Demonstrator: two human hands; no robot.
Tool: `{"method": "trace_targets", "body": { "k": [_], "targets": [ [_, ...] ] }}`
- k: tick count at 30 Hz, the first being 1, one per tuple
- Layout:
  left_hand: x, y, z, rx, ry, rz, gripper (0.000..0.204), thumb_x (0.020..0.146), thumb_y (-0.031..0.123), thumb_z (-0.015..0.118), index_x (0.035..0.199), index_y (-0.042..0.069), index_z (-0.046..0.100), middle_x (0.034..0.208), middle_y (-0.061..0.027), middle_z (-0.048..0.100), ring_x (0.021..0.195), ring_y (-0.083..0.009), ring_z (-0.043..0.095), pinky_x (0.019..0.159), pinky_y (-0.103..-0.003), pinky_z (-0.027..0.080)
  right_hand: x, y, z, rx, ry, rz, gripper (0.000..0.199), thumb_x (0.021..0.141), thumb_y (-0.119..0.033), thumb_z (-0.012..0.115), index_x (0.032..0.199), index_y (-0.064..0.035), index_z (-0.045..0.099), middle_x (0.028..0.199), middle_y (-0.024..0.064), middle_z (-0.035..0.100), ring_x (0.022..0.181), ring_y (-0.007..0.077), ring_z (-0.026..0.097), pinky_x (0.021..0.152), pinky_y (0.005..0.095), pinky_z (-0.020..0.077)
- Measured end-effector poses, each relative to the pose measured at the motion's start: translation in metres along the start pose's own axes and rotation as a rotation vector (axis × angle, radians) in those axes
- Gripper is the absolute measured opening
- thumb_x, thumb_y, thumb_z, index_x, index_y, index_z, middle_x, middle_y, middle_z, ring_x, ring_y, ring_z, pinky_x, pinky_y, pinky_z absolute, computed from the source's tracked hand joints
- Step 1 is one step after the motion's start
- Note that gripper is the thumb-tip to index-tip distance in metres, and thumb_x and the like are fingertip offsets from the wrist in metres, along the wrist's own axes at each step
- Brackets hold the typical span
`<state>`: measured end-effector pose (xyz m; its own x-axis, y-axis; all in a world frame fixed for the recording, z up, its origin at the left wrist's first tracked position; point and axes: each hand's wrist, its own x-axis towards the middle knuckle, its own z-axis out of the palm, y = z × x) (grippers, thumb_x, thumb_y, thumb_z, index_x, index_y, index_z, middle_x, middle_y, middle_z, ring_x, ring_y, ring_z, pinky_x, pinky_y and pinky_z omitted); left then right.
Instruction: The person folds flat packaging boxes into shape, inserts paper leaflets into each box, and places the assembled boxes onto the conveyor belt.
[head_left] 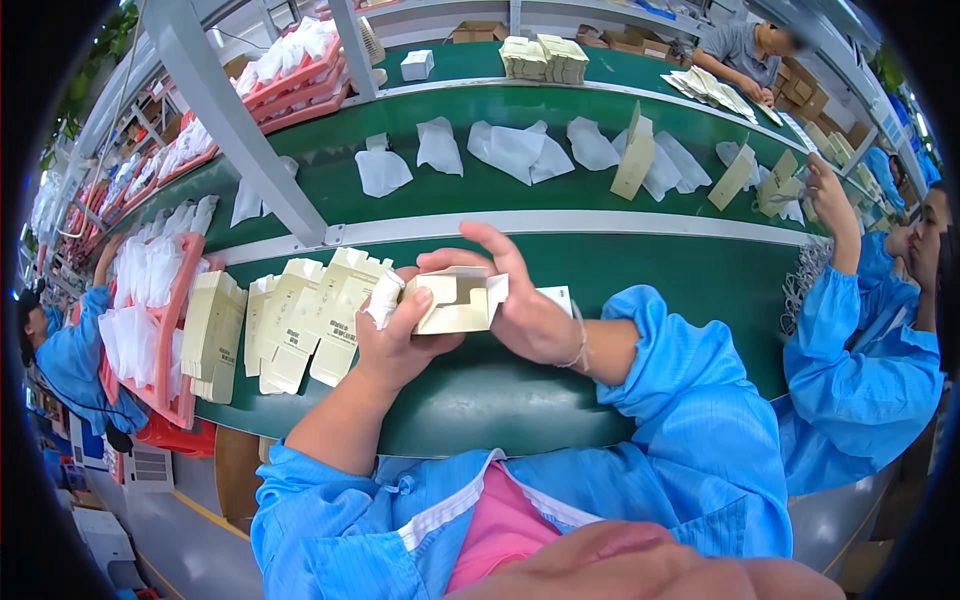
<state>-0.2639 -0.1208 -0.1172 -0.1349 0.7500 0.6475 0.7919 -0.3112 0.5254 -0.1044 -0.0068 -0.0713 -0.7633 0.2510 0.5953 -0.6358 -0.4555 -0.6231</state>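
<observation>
My left hand is closed around a small cream carton, its thumb along the near left side. The carton lies on its side, with its flaps standing open toward the right. A small white wrapped piece shows between the left fingers at the carton's left; its kind is unclear. My right hand is at the carton's open end, its palm side by the flaps and a finger stretched upward. Flattened cream cartons lie overlapping on the green bench left of my hands. A white box is partly hidden behind my right wrist.
Pink trays of white bagged items stand at the left. Beyond a metal rail, a green conveyor carries white pouches and cream cartons. A grey post rises at front left. Co-workers sit on the right, left and far side.
</observation>
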Motion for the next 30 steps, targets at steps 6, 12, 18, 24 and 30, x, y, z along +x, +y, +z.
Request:
{"method": "trace_targets", "body": {
  "k": [6,12,18,24,30],
  "targets": [
    [0.001,0.005,-0.002,-0.455,0.035,-0.282,0.084,0.057,0.009,0.084,0.127,0.025,0.04,0.105,-0.0161,0.059,0.085,-0.0328,0.064,0.065,-0.037,0.054,0.002,-0.002,-0.006,-0.192,-0.039,0.089,0.048,0.096,-0.012,0.047,0.141,-0.0087,0.03,0.137,0.0182,0.043,0.126,0.0314,0.044,0.103,0.0402,0.0372],
    [0.009,0.02,0.004,0.363,0.211,0.294,0.093,0.056,0.012,0.085,0.133,0.024,0.034,0.112,-0.0145,0.057,0.088,-0.0336,0.064,0.067,-0.038,0.054,0.002,-0.012,-0.011,-0.82,-0.113,-0.064,0.038,0.094,-0.009,0.05,0.132,-0.0042,0.048,0.136,0.0193,0.046,0.124,0.0301,0.048,0.102,0.0376,0.0384],
    [0.015,0.029,-0.001,0.304,0.229,0.329,0.099,0.055,0.012,0.086,0.134,0.029,0.029,0.111,-0.014,0.056,0.087,-0.0327,0.063,0.065,-0.037,0.054,0.003,-0.018,-0.004,-0.703,-0.079,0.072,0.032,0.09,-0.005,0.057,0.121,-0.0011,0.058,0.133,0.0171,0.05,0.121,0.0277,0.051,0.099,0.0348,0.0412],
    [0.017,0.03,-0.003,0.287,0.168,0.312,0.106,0.054,0.013,0.087,0.138,0.032,0.025,0.11,-0.0138,0.056,0.084,-0.0314,0.063,0.065,-0.037,0.054,0.005,-0.025,-0.001,-0.788,-0.024,0.181,0.038,0.087,-0.007,0.062,0.124,-0.0017,0.055,0.127,0.016,0.055,0.116,0.0317,0.054,0.096,0.0368,0.0437],
    [0.026,0.02,-0.005,0.1,0.137,0.231,0.108,0.062,0.013,0.082,0.144,0.029,0.014,0.123,-0.0149,0.049,0.102,-0.0321,0.057,0.081,-0.039,0.051,0.012,-0.027,-0.016,-1.204,-0.153,-0.301,0.048,0.078,-0.007,0.066,0.124,-0.0066,0.052,0.125,0.0117,0.056,0.115,0.0319,0.054,0.097,0.0403,0.0439]
  ]
}}
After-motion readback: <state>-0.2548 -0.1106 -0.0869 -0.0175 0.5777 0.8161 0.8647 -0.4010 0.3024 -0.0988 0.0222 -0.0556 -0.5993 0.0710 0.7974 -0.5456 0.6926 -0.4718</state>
